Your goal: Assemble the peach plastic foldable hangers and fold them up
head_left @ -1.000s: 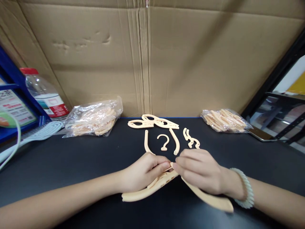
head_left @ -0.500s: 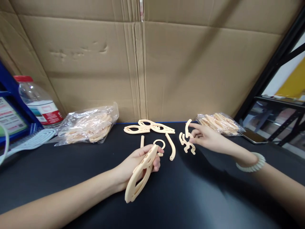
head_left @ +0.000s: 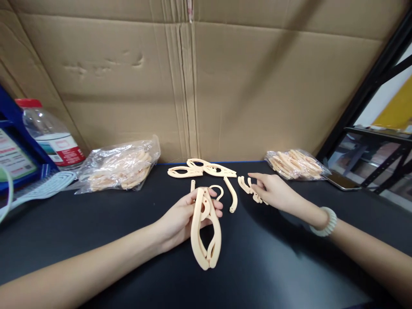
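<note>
My left hand is closed round the narrow end of a cream plastic folding hanger, folded into a leaf shape with its wide end towards me. On the right, my right hand is low over the table, index finger and thumb apart, beside several small curved cream pieces. Its palm and other fingers partly hide them. Between the hands lie a curved cream arm piece and a hook, partly covered by my left hand. A short straight piece lies behind that hand.
Several folded cream hangers lie at the back of the black table. Clear bags of cream parts stand left and right. A bottle and hairbrush are far left, a phone far right. Cardboard walls the back.
The hanger in my left hand has turned from its edge to show its broad face. My right hand has lowered, and the curved piece it held upright is now down among the small pieces.
</note>
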A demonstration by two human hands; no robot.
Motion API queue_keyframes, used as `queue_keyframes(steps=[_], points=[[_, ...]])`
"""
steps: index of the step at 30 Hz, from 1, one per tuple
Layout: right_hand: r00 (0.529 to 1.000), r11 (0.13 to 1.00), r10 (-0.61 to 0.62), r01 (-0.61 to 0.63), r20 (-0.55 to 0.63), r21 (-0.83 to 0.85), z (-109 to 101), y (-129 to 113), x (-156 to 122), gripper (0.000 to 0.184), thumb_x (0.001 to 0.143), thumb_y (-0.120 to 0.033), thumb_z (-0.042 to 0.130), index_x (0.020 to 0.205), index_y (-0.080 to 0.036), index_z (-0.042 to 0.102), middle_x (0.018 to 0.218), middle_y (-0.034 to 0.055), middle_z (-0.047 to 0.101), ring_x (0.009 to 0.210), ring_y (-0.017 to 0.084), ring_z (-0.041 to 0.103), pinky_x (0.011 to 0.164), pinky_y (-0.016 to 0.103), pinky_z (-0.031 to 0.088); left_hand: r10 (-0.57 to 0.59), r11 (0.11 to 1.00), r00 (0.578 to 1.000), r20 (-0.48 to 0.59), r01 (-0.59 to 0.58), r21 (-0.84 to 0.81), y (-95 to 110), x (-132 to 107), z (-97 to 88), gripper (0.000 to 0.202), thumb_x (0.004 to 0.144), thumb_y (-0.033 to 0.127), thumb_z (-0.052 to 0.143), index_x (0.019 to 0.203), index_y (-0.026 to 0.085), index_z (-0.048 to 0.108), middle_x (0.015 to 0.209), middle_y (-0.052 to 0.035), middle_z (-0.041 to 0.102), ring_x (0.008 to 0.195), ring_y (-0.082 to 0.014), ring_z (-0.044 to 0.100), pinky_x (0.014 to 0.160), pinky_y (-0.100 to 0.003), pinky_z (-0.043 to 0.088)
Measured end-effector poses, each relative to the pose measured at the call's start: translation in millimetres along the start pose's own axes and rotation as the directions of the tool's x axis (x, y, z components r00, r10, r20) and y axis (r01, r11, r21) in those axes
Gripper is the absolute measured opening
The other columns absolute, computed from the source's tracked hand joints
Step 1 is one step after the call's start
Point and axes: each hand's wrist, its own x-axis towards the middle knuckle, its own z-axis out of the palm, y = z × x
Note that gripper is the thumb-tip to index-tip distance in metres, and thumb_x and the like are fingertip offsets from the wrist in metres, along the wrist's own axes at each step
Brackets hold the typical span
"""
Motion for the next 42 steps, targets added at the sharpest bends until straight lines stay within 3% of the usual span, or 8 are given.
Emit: queue_keyframes(steps=[3,6,9,14,18,24,36,42], points=[[0.942,0.959,-0.279,0.283,-0.188,-0.003,-5.7,-33.5,-14.8,0.032,0.09,-0.021,0.051,0.12,-0.015,0.059,0.076,0.0048,0.064,0.073,0.021,0.059,0.07,0.035,0.047,0.011,1.0,1.0,-0.011,-0.011,-0.003,-1.6,0.2,1.4,0.019,0.079,0.009,0.069,0.096,0.015,0.064,0.085,-0.0072,0.073,0.076,-0.0173,0.07,0.073,-0.027,0.053],[0.735,0.735,-0.673,0.677,-0.082,0.036,-4.4,-71.5,-35.1,0.024,0.094,-0.025,0.054,0.117,-0.021,0.06,0.106,0.0085,0.065,0.098,0.021,0.057,0.085,0.036,0.046,0.03,1.0,1.0,0.008,-0.03,-0.008,-3.2,-0.1,1.5,0.021,0.079,0.009,0.068,0.099,0.016,0.065,0.087,-0.0068,0.072,0.075,-0.017,0.069,0.074,-0.029,0.053],[0.626,0.626,-0.78,0.779,-0.009,-0.041,7.7,-90.3,-48.7,0.011,0.095,-0.025,0.055,0.098,-0.019,0.064,0.098,0.0039,0.067,0.099,0.019,0.056,0.089,0.035,0.042,0.029,0.999,1.0,0.009,-0.028,-0.028,-1.5,-2.3,2.6,0.019,0.084,0.013,0.063,0.102,0.015,0.066,0.089,-0.0078,0.072,0.079,-0.0182,0.069,0.077,-0.03,0.053],[0.644,0.643,-0.763,0.751,-0.051,-0.151,26.3,-85.7,-50.2,0.016,0.096,-0.018,0.051,0.083,-0.018,0.061,0.092,0.0017,0.068,0.099,0.018,0.056,0.088,0.036,0.04,0.028,0.998,1.0,0.008,-0.029,0.049,-2.4,-8.7,9.5,0.032,0.089,0.041,0.059,0.101,0.012,0.066,0.093,-0.0118,0.072,0.089,-0.0227,0.067,0.086,-0.034,0.05],[0.63,0.627,-0.771,0.724,-0.092,-0.289,27.3,-81.7,-48.3,0.015,0.095,-0.013,0.048,0.088,-0.014,0.062,0.099,0.007,0.067,0.104,0.022,0.054,0.091,0.04,0.036,0.198,0.924,0.98,-0.033,-0.175,0.34,-12.1,-13.6,14.1,0.03,0.08,0.043,0.071,0.087,0.014,0.067,0.077,-0.0044,0.07,0.072,-0.0186,0.066,0.069,-0.028,0.052],[0.743,0.715,-0.668,0.621,-0.052,-0.32,23.9,-82.0,-47.8,0.033,0.098,-0.011,0.033,0.075,-0.017,0.056,0.071,0.0027,0.059,0.073,0.018,0.052,0.089,0.041,0.034,0.328,0.739,0.944,-0.024,-0.241,0.629,-15.5,-17.9,14.9,0.048,0.092,0.049,0.05,0.062,0.014,0.064,0.063,-0.0037,0.065,0.063,-0.0171,0.063,0.064,-0.026,0.048],[0.657,0.654,-0.747,0.696,-0.104,-0.296,12.2,-80.6,-46.7,0.033,0.098,-0.008,0.03,0.077,-0.019,0.054,0.066,-0.0008,0.058,0.065,0.014,0.047,0.078,0.033,0.03,0.244,0.849,0.967,-0.077,-0.175,0.499,-16.0,-15.5,11.8,0.059,0.093,0.053,0.045,0.056,0.012,0.066,0.052,-0.0078,0.066,0.051,-0.0181,0.064,0.056,-0.026,0.05],[0.798,0.801,-0.598,0.591,-0.079,-0.093,-11.6,-43.7,-18.3,0.012,0.098,-0.016,0.045,0.091,-0.02,0.055,0.087,0.002,0.064,0.086,0.017,0.055,0.097,0.043,0.027,0.21,0.889,0.976,-0.053,-0.168,0.426,-16.6,-14.4,11.3,0.055,0.091,0.055,0.048,0.06,0.013,0.063,0.054,-0.0067,0.066,0.054,-0.0194,0.067,0.058,-0.028,0.051]])
